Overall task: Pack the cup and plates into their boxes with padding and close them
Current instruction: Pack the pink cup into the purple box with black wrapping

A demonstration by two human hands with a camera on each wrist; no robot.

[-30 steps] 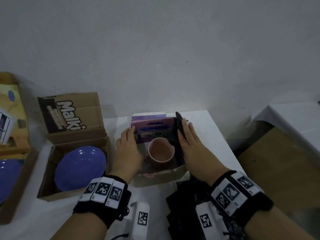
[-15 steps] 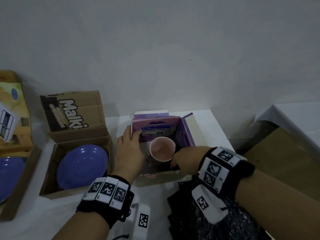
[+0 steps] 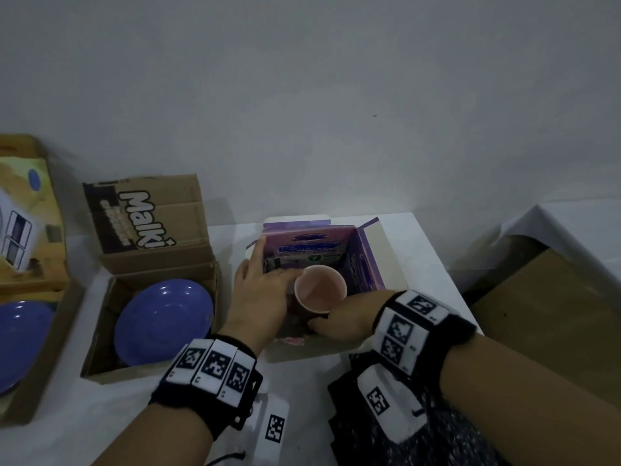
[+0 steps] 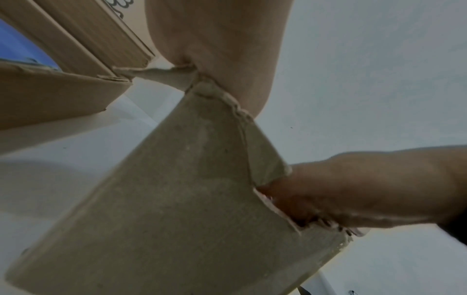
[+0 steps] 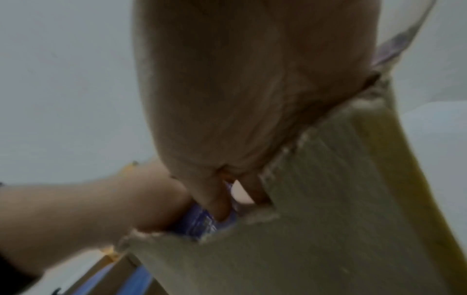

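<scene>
Inspector: Head view showed the pink paper cup (image 3: 320,289) upright inside the purple-lined cardboard box (image 3: 386,264); your left hand (image 3: 260,294) lay flat on its left wall.

Operator: And my right hand (image 3: 346,322)?

Inspector: Reached in beside the cup; its grip couldn't be told. You needed padding packed snugly round it.

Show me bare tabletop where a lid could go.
Free: the table strip right of the purple box, and the near patch below the Malki box. Crowded: both hands fill the purple box around the cup.
</scene>
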